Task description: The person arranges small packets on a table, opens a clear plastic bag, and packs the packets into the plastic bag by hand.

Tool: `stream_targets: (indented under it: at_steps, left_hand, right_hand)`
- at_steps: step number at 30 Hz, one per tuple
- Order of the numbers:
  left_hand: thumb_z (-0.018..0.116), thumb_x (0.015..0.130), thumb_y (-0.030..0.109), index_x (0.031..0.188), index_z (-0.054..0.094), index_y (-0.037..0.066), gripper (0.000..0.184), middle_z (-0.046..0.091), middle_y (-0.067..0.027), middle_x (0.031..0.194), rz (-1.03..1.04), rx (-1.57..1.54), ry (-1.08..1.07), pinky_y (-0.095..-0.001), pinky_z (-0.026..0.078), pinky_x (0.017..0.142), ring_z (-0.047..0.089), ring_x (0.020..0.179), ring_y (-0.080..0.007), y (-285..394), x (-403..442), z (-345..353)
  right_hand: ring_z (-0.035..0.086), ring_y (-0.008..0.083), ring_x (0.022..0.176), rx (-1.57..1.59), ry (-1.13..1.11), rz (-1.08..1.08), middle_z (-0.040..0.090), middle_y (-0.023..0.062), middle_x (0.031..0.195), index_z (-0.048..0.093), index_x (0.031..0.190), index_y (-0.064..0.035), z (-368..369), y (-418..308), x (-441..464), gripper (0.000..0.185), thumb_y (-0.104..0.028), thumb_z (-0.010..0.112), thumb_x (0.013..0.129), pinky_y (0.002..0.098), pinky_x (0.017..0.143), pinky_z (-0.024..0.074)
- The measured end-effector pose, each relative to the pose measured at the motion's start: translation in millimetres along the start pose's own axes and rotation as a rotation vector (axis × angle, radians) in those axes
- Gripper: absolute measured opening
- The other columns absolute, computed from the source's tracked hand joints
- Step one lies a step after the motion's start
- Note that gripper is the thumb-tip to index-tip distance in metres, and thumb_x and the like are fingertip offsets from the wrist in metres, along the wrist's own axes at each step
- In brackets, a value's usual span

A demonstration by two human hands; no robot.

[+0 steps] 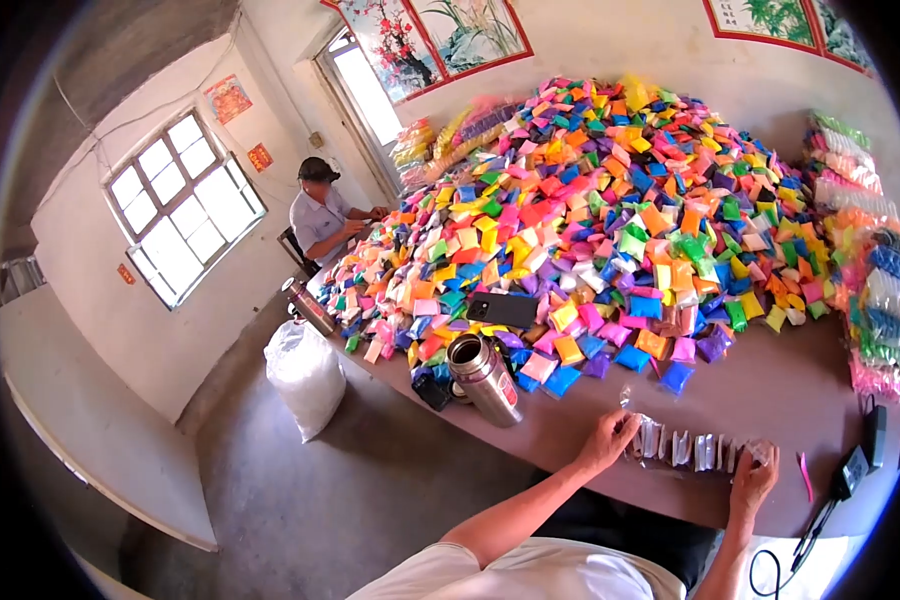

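Observation:
A clear plastic bag (705, 452) lies lengthwise on the table's near edge, with a row of several whitish packets standing side by side inside. My left hand (608, 442) grips its left end, fingers closed. At the opposite end, my right hand (754, 482) is closed around the crumpled plastic. A twist of clear film (625, 396) sticks up just beyond my left hand. To the right of my right hand lies a thin pink strip (805, 476).
A huge heap of colourful small packets (570, 220) covers the table (760, 375). Near it are an uncapped steel flask (485, 380), a black phone (502, 309) and another flask (308, 305). Filled bags (882, 290) and black cabled adapters (850, 472) line the right. A person (322, 212) sits far left.

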State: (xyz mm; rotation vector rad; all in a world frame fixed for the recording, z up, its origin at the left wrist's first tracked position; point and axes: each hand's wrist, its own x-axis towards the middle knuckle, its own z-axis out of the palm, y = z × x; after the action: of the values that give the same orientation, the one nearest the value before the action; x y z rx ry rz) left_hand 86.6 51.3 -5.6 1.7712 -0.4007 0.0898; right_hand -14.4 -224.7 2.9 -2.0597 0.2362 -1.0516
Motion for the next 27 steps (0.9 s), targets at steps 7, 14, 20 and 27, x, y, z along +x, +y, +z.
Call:
stream_targets:
  at_steps: [7, 14, 20, 27]
  left_hand:
    - [0.06, 0.094, 0.039, 0.085, 0.057, -0.001, 0.041, 0.054, -0.0112, 0.071, 0.026, 0.035, -0.009, -0.035, 0.043, 0.062, 0.052, 0.067, -0.0183, -5.9, -3.7, 1.8]
    - [0.063, 0.092, 0.038, 0.081, 0.053, 0.0, 0.04, 0.049, -0.0083, 0.069, 0.05, 0.021, -0.043, -0.033, 0.041, 0.06, 0.048, 0.066, -0.0144, 8.9, -3.7, -2.2]
    - [0.063, 0.092, 0.038, 0.083, 0.054, 0.001, 0.04, 0.048, -0.0072, 0.071, 0.04, 0.064, -0.059, -0.0324, 0.041, 0.061, 0.048, 0.066, -0.0144, 8.4, -2.5, -1.6]
    - [0.062, 0.092, 0.042, 0.088, 0.058, 0.0, 0.042, 0.051, -0.0083, 0.073, 0.018, 0.043, -0.08, -0.0324, 0.042, 0.063, 0.049, 0.067, -0.0155, 11.9, -3.9, -3.0]
  right_hand:
    - [0.059, 0.0332, 0.091, -0.001, -0.033, -0.034, 0.058, 0.0174, 0.099, 0.06, 0.097, 0.0011, 1.7, 10.9, -4.9, 0.014, 0.001, 0.055, 0.084, 0.0388, 0.081, 0.0468]
    - [0.059, 0.0338, 0.092, 0.028, -0.033, -0.07, 0.059, 0.0191, 0.102, 0.06, 0.1, 0.0016, 1.2, 4.8, -3.6, 0.016, 0.002, 0.053, 0.085, 0.0385, 0.081, 0.0469]
    - [0.059, 0.0345, 0.092, -0.09, 0.053, -0.151, 0.058, 0.0195, 0.101, 0.06, 0.102, 0.0014, 5.0, 3.9, -4.9, 0.018, 0.003, 0.052, 0.085, 0.0385, 0.08, 0.0472]
    - [0.058, 0.0349, 0.09, -0.095, -0.02, -0.121, 0.057, 0.0182, 0.099, 0.06, 0.099, 0.0011, 2.0, 11.2, -8.0, 0.015, 0.001, 0.052, 0.087, 0.0406, 0.079, 0.0468]
